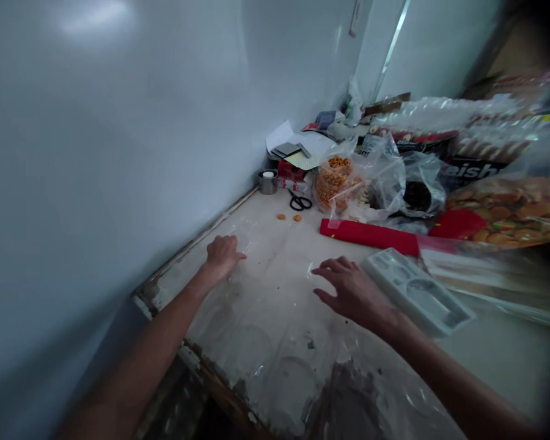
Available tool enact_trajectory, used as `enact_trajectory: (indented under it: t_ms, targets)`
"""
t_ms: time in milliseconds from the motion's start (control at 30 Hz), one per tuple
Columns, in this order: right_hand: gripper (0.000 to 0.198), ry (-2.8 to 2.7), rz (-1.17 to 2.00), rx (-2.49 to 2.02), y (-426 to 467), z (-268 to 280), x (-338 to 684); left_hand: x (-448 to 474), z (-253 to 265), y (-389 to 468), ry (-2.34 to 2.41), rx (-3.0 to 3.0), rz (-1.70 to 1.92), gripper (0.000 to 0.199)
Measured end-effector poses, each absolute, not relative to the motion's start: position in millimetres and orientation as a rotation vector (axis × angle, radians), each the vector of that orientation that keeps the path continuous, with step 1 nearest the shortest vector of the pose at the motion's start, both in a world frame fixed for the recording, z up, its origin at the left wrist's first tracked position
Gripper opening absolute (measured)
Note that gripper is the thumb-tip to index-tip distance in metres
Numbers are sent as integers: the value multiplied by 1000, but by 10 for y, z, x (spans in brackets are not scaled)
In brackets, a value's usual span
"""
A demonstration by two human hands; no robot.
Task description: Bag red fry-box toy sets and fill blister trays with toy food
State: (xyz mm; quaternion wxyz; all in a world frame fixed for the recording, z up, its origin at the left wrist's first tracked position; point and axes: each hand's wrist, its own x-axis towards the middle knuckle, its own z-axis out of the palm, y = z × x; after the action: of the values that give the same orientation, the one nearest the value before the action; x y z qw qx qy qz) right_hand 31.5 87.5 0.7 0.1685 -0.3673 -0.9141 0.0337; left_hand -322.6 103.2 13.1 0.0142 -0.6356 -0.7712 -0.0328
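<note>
A sheet of clear plastic film (256, 370) lies over the worn pale tabletop; its edges are hard to make out, and only glints and creases show. My left hand (221, 256) is closed near the wall side, fingers curled down on the film and thumb pointing right. To the right, my right hand (346, 286) hovers low over the table with thumb and fingers apart, close to a glint of the film. Beside that hand sits a white plastic tray (433, 293) with moulded compartments. Two small orange-brown pieces (289, 217) rest beyond the hands.
Black-handled scissors (300, 201) and a metal cup (268, 182) are at the back by the wall (119, 153). A red flat strip (369, 236) crosses behind the tray. Bags of snacks (334, 183) and large packets (508, 201) crowd the right. The near table edge (224, 391) is chipped.
</note>
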Motion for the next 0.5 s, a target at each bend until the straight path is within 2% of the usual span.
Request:
enact_trajectory:
  t_ms: [100,267,500]
  targets:
    - [23,-2706,131,-1028,916,-96,-15,-3218,54,937,-2398,-2049,-33,24]
    - [21,-2662,288,-1098,977,-185,-201,-2997,-27,1016,-2394,-2103,-55,20]
    - [19,-2718,334,-964,934,-138,-876,-3239,72,1021,-2402,-2125,-17,34]
